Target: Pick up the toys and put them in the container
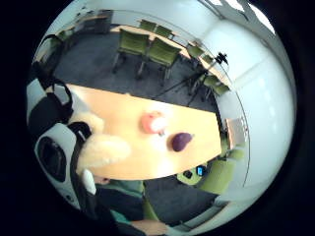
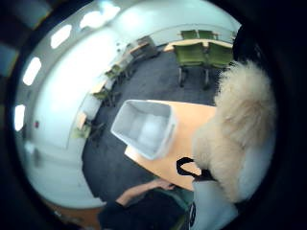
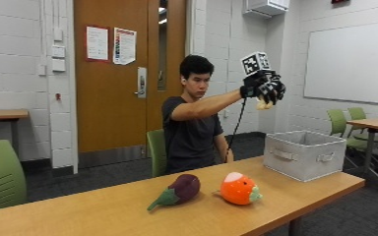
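Item one: the gloved right hand (image 3: 264, 90), which we find raised high on an outstretched arm, well above the desk (image 3: 110, 211) and over the near side of the container. Its fingers are curled round a cream fluffy plush toy (image 3: 264, 104), of which only a small part pokes out below the glove in the outside view. In the thumb side palm view the same toy (image 2: 235, 129) fills much of the picture, close against the palm.

Item two: a grey fabric container (image 3: 304, 154) with strap handles, standing open at one end of the desk. We see it from above in the thumb side view (image 2: 145, 127); its inside looks bare.

Item three: a purple plush eggplant (image 3: 177, 191) with a green stem, lying on the desk.

Item four: an orange round plush toy (image 3: 238, 188) with a white top, just beside the eggplant, between it and the container.
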A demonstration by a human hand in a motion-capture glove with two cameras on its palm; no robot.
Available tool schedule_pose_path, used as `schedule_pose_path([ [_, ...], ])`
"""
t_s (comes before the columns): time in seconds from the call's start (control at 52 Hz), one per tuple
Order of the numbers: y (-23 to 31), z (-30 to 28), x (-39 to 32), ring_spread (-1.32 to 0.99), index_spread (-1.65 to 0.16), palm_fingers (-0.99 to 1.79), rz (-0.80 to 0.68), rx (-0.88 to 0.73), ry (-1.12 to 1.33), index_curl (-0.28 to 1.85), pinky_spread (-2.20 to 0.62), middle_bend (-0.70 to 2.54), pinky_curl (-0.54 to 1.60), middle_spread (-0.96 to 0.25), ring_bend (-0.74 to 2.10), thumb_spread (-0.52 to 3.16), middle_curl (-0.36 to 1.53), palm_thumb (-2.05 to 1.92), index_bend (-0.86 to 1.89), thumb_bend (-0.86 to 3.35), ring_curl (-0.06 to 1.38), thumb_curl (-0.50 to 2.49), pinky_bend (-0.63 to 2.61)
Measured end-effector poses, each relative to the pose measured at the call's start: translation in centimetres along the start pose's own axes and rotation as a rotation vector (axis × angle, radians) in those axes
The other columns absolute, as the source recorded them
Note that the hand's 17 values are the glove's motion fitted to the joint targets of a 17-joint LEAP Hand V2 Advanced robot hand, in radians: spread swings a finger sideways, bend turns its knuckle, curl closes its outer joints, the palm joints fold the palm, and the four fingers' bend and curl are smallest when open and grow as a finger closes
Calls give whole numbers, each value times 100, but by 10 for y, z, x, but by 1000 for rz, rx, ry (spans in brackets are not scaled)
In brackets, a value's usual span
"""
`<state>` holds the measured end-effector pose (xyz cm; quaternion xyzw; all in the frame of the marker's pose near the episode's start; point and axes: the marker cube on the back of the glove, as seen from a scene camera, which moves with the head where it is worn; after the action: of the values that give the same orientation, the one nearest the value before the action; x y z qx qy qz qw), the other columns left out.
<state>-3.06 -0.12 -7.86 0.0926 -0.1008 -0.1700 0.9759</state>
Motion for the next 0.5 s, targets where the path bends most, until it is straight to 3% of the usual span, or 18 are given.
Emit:
schedule_pose_path([
  [0.058, -31, 11, -35, -43, -49, 105, 21, 1, 17, 99, -44, 65, 38, -41, 105, 72, 51, 66, 14, 12, 44, 73, 85],
  [0.135, -48, 23, -85, -42, -50, 105, -214, -6, -95, 102, -44, 64, 37, -42, 106, 71, 52, 67, 14, 11, 44, 76, 86],
  [0.192, -68, 36, -111, -42, -51, 104, -119, -28, -86, 104, -44, 64, 38, -42, 106, 70, 53, 67, 14, 11, 44, 78, 87],
  [0.269, -82, 51, -141, -42, -51, 102, -122, -53, -101, 107, -44, 63, 37, -42, 107, 70, 54, 67, 13, 10, 44, 80, 87],
  [0.404, -110, 84, -88, -42, -52, 101, -192, -104, -177, 111, -44, 62, 37, -43, 108, 70, 56, 68, 13, 8, 44, 83, 89],
  [0.5, -113, 105, -93, -42, -52, 100, -134, -179, -103, 114, -43, 62, 37, -43, 109, 71, 58, 68, 12, 8, 44, 86, 90],
])
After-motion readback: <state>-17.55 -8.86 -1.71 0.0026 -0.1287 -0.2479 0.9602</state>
